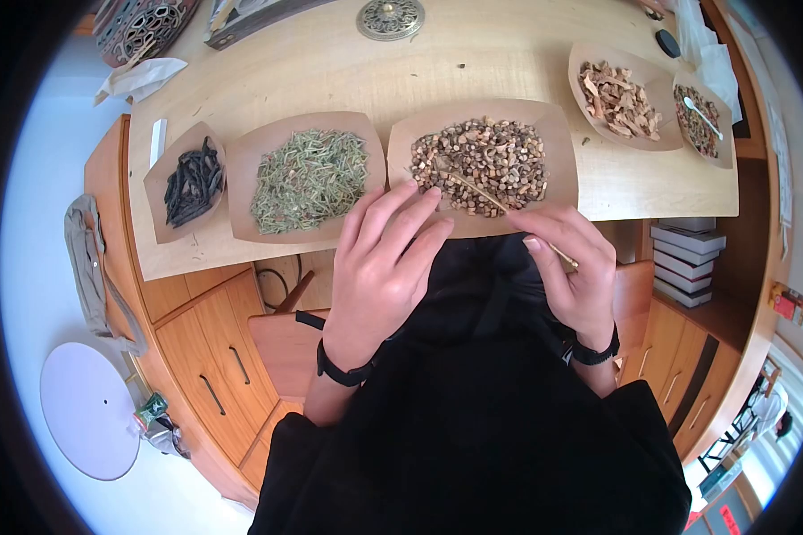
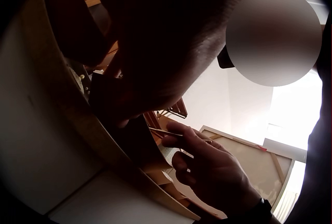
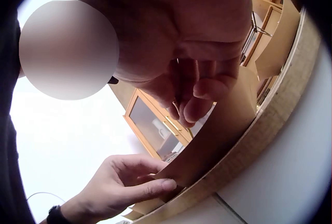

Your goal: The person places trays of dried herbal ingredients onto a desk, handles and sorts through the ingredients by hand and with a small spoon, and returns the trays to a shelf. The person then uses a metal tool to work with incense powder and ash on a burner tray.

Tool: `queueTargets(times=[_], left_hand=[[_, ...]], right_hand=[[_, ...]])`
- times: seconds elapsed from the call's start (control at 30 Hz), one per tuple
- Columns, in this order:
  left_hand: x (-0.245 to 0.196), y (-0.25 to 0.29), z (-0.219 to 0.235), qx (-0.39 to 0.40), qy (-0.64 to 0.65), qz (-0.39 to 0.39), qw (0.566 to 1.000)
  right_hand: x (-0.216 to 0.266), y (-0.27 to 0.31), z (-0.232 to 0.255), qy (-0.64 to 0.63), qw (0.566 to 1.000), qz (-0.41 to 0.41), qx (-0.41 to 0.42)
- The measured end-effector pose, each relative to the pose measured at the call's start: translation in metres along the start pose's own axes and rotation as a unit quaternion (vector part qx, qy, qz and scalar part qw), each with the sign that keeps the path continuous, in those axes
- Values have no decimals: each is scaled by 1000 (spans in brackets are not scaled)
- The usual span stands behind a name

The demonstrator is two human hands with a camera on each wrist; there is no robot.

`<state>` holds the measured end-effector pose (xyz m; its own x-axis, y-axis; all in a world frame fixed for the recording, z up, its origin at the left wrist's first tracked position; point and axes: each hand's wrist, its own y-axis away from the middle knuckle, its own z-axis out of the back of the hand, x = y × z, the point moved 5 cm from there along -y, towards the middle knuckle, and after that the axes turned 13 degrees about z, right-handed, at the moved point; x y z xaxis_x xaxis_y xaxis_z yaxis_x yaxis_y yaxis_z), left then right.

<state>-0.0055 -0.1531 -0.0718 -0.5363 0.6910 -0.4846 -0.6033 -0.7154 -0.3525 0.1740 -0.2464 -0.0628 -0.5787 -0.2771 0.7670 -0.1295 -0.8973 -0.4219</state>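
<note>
In the head view, a brown paper tray (image 1: pixel 558 152) holds small, chopped brown dried pieces (image 1: pixel 491 160). My right hand (image 1: pixel 575 259) pinches a thin brass-coloured stick (image 1: pixel 480 189) between thumb and fingers, its far end down among the pieces. At the tray's near left corner is my left hand (image 1: pixel 379 259), fingers over the inside. From the right wrist view, the left hand's thumb (image 3: pixel 155 187) lies against the outer paper wall while its other fingers pass behind the rim, gripping it. The left wrist view shows the right hand (image 2: pixel 207 164) with the stick, in shadow.
To the left stand paper trays of green dried herb (image 1: pixel 312 178) and black dried strips (image 1: pixel 194 183). At the right are a tray of pale brown flakes (image 1: pixel 620 98) and one of mixed bits with a white spoon (image 1: pixel 700 116). A pierced metal lid (image 1: pixel 390 18) lies behind.
</note>
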Motion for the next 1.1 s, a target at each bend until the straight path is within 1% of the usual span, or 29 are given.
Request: queueTargets(times=[0.07,0.17,0.27,0.37,0.43,0.57,0.73,0.87,1.03,1.1], left_hand=[[1,0,-1,4,-7,3,1000],[1,0,-1,6,-11,3,1000],[1,0,-1,10,-17,3,1000],[1,0,-1,10,-12,3,1000],[2,0,-1,9,-10,1,1000],[2,0,0,7,-5,3,1000],[2,1,0,6,-3,6,1000],[2,0,0,7,2,8,1000],[3,0,-1,3,7,9,1000],[3,1,-1,3,7,8,1000]], right_hand=[[2,0,2,2,1000,7,0],[3,2,5,-7,1000,-1,19],[4,1,8,-29,999,11,35],[6,-5,12,-8,1000,14,24],[5,-13,14,55,998,25,-5],[0,-20,14,81,996,41,-24],[-1,-20,12,69,997,17,-4],[1,-12,11,71,997,20,11],[3,-3,10,43,998,40,26],[6,0,13,39,998,34,35]])
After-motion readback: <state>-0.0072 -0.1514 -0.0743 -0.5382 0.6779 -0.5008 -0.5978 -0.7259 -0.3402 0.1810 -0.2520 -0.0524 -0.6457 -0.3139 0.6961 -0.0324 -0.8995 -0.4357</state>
